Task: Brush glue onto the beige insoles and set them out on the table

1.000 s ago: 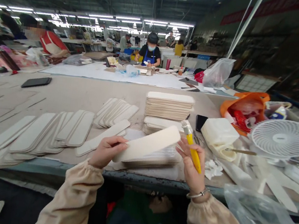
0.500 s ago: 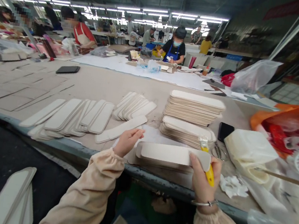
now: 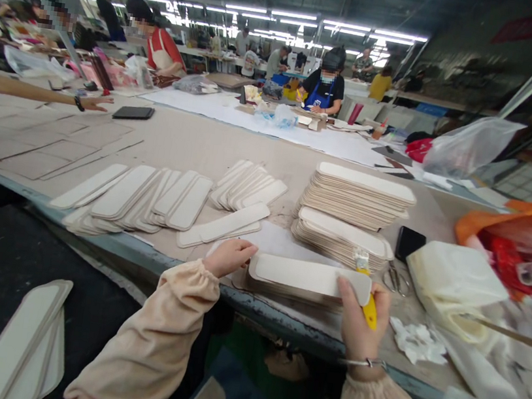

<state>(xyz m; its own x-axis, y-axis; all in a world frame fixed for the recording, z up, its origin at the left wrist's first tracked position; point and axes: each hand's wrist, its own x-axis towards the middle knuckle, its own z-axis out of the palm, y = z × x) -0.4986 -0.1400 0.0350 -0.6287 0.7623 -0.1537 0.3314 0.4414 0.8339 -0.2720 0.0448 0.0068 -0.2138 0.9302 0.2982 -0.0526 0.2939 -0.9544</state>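
My right hand (image 3: 365,309) pinches the right end of a long white panel (image 3: 302,274) with rounded corners. A brush (image 3: 370,310) with a yellow handle is tucked in the same hand, its pale bristles pointing up and away. The panel lies over a low stack of similar pieces (image 3: 292,292) at the table's front edge. At the panel's left end is my left hand (image 3: 231,257), its fingers closed together; whether they grip the edge is hidden. Two taller stacks of panels (image 3: 358,196) stand behind, and fanned-out panels (image 3: 189,200) lie to the left.
A black phone (image 3: 411,244), scissors (image 3: 397,281), crumpled tissue (image 3: 418,340) and a whitish container (image 3: 457,279) lie to the right. A co-worker's arm (image 3: 43,92) reaches over flat sheets at the left. More panels (image 3: 23,337) rest on a dark surface at lower left.
My left hand has come closer to the panel's left end. My right hand keeps hold of the panel and brush. A co-worker's arm has entered at the left, and the view has shifted slightly.
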